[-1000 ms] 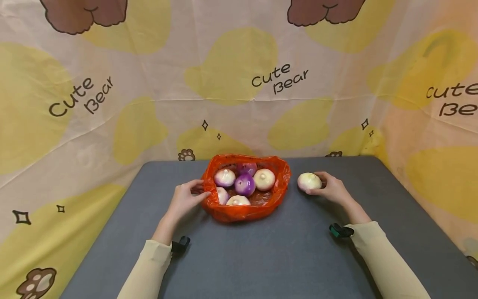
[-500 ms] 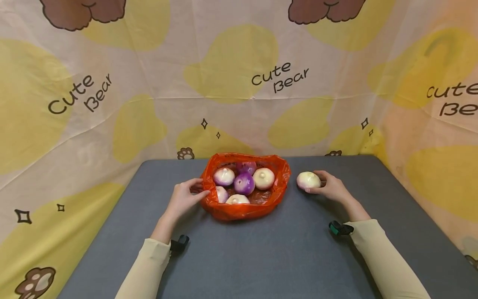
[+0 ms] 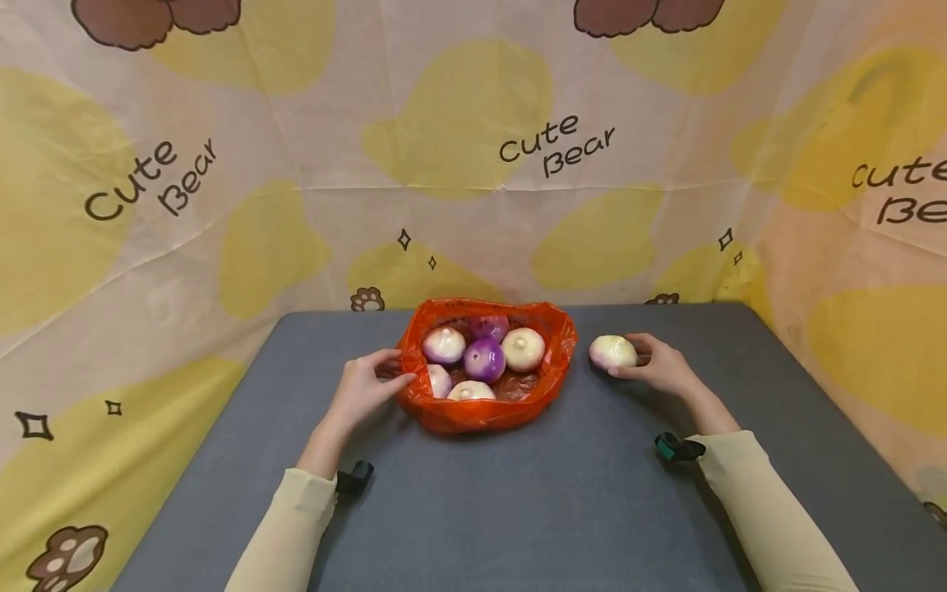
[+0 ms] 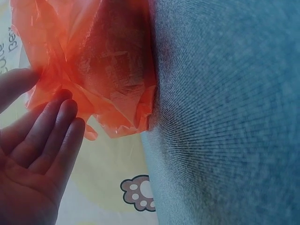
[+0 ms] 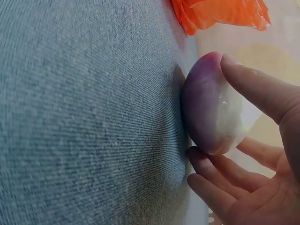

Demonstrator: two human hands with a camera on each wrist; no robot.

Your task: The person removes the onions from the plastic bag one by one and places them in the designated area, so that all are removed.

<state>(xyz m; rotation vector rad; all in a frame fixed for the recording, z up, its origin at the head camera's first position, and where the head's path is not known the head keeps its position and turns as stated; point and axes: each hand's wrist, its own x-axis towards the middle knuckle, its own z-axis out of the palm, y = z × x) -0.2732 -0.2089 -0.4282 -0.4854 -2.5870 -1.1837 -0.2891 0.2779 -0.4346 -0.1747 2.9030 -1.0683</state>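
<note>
A red-orange plastic bag [image 3: 481, 419] stands with its mouth wide, holding several purple-and-white onions [image 3: 484, 360]. At its left side, my left hand [image 3: 364, 386] pinches the rim between thumb and fingertips. The left wrist view shows the thumb [image 4: 16, 84] against the thin plastic, with the other fingers behind a fold. To the right of the bag, my right hand [image 3: 658, 366] holds another onion [image 3: 612, 352], pale on top and purple beneath. In the right wrist view the thumb lies on one side of this onion [image 5: 206, 103] and the fingers on the other, low over the table.
The grey table [image 3: 518, 510] reaches back to a hanging cloth [image 3: 459, 123] printed with bears and yellow patches. The cloth also runs along the left and right sides. A dark strap device sits at each wrist, below cream sleeves [image 3: 769, 501].
The head view has tilted slightly, so the backdrop shifts up a little. Both hands, the bag and the onions keep their places.
</note>
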